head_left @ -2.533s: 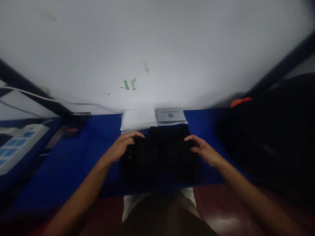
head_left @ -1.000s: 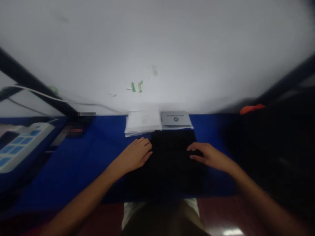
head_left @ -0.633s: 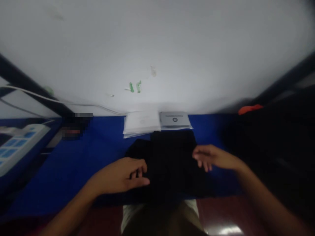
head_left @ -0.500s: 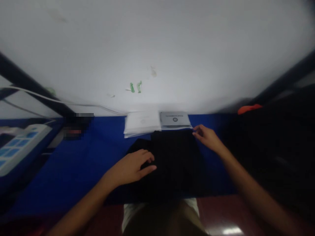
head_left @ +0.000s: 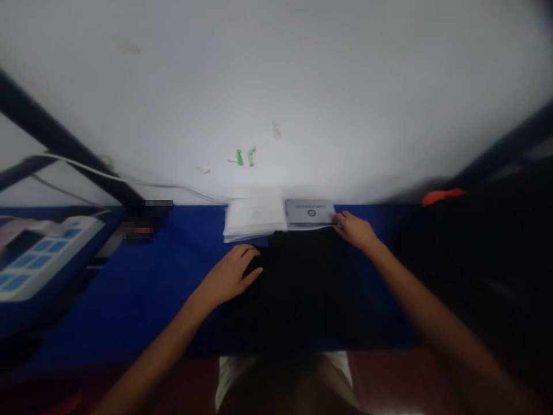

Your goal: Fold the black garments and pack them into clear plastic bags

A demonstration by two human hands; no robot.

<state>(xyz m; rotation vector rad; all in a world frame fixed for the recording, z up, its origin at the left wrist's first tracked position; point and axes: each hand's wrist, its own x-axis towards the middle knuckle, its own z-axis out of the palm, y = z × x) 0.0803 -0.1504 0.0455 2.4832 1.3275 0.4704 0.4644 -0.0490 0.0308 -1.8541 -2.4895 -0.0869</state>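
Black cloth [head_left: 302,282], seemingly a folded garment, lies in front of me; its dark folds are hard to separate. Over its left side is my left hand [head_left: 231,275], fingers spread and curved, thumb apart, holding nothing. My right hand [head_left: 355,229] is at the right corner of a grey printed plastic bag [head_left: 307,212], its thumb and fingertips closed around that corner. Beside that bag, on the left, rests a stack of white translucent plastic bags [head_left: 254,216]. The cloth's far edge runs up against both piles.
A blue table surface [head_left: 173,288] meets a pale wall [head_left: 302,75]. At left stands a white and blue compartmented thing [head_left: 47,256], with a white cable [head_left: 142,184] along the wall. A large dark mass [head_left: 484,271] fills the right, with an orange item [head_left: 443,196] on top.
My right hand has moved slightly inward and its fingertips have closed onto the grey bag's corner. My left hand has shifted a little up and left over the cloth. The view has shifted slightly.
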